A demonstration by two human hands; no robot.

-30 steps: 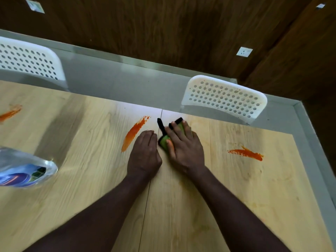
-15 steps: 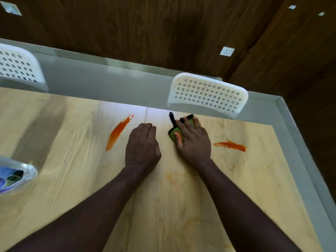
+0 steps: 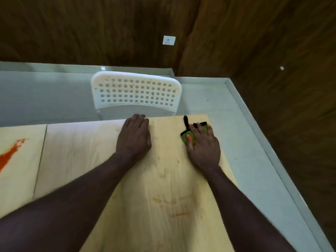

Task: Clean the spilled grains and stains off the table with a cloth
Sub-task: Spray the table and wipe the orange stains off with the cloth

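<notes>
At the table's far right corner, right hand (image 3: 203, 146) lies flat on the green cloth (image 3: 184, 137), fingers straight, pressing rather than clutching it; black trim sticks out past the fingertips. Left hand (image 3: 134, 137) rests palm-down on the bare table (image 3: 163, 179), holding nothing, fingertips at the far edge. 1 orange stain (image 3: 11, 153) far left; faint orange smears (image 3: 180, 214) nearer. 1 white perforated chair (image 3: 136, 91) beyond the edge.

The right hand (image 3: 203, 148) covers most of the green cloth (image 3: 187, 138), leaving only its left corner and black trim showing. The orange stain (image 3: 9, 155) runs off the left edge. The table (image 3: 163, 188) hides the white chair (image 3: 136, 91) below its backrest
</notes>
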